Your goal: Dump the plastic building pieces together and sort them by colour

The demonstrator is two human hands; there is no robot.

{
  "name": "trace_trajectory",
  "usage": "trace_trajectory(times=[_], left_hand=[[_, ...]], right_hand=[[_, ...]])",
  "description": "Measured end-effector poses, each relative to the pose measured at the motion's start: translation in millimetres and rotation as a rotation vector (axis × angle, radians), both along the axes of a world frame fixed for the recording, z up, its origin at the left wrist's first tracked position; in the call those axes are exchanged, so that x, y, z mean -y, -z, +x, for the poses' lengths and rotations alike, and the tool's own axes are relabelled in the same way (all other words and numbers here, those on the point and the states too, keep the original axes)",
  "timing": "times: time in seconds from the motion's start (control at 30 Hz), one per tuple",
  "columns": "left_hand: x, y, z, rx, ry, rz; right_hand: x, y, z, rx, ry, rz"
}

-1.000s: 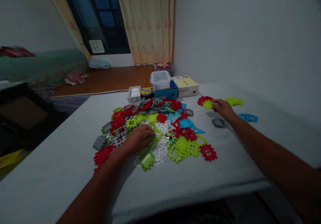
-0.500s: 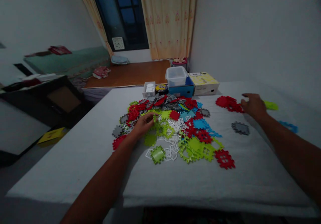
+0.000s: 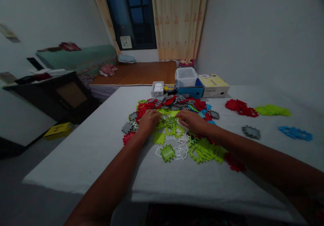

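Note:
My left hand (image 3: 150,120) is at the left middle of a pile of plastic interlocking building pieces, fingers curled and tips closed on a lime-green building piece (image 3: 162,114). Across from it, my right hand (image 3: 191,120) reaches into the pile, thumb and fingers apart, with no piece visible in it. Between the hands lie green and white lattice pieces. Nearer me are a green square piece (image 3: 167,152), white lattice pieces (image 3: 182,150) and a green cluster (image 3: 202,150). My right forearm partly covers a red piece (image 3: 235,162).
At right lie separate groups: red pieces (image 3: 240,108), green pieces (image 3: 273,110), a grey piece (image 3: 251,132) and blue pieces (image 3: 295,133). Behind the pile stand a white box (image 3: 157,92), a round tin (image 3: 170,89), a clear container (image 3: 186,78), a blue box (image 3: 188,91) and a yellow-white box (image 3: 215,86).
My right hand has come from the red and green groups at right back to the pile's middle. My left hand stays at the pile. The camera view has turned slightly left.

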State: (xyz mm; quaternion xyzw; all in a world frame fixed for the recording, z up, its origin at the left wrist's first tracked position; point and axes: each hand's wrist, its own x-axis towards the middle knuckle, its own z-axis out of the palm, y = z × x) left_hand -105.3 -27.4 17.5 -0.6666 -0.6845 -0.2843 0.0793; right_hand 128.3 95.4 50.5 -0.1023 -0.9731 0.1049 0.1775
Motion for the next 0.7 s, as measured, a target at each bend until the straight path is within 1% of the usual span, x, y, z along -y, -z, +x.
trace_trajectory(times=[0.1,0.17,0.2,0.23,0.3,0.37,0.4,0.43,0.47,0.5,0.57,0.63,0.7], left_hand=[[1.1,-0.2,-7.8,-0.066,-0.05,0.034],[3.7,-4.5,-5.8,-0.041,-0.02,0.04],[6.3,-8.2,-2.5,-0.007,0.044,0.017],[10.0,-12.6,2.2,0.044,0.147,-0.033],[19.3,-22.8,14.3,0.15,0.425,-0.203],[29.1,-32.0,27.7,0.192,0.693,-0.391],[33.2,-35.3,33.8,0.178,0.789,-0.461],[36.4,-37.5,38.9,0.147,0.854,-0.505],[38.6,-38.5,42.9,0.11,0.892,-0.525],[39.8,-38.3,45.4,0.079,0.904,-0.525],[39.2,-34.9,45.5,0.034,0.877,-0.501],[35.6,-29.0,39.9,0.019,0.788,-0.464],[30.1,-21.7,31.2,0.012,0.644,-0.413]], right_hand=[[-2.3,5.1,-18.8,0.095,-0.052,0.046],[-5.0,6.4,-28.0,0.142,-0.101,0.09],[-6.8,6.8,-31.9,0.164,-0.119,0.105],[-9.1,7.1,-35.2,0.187,-0.13,0.114],[-14.7,8.0,-40.6,0.225,-0.135,0.119],[-20.6,9.3,-44.0,0.237,-0.121,0.116],[-23.3,9.8,-44.7,0.226,-0.106,0.112],[-26.0,10.1,-44.6,0.205,-0.09,0.106],[-28.5,9.8,-43.4,0.175,-0.073,0.096],[-30.9,8.8,-41.0,0.133,-0.055,0.079],[-34.7,3.3,-32.0,0.022,-0.011,0.025],[-34.2,-7.2,-17.3,-0.096,0.031,-0.051],[-24.2,-20.7,1.7,-0.148,0.018,-0.153]])
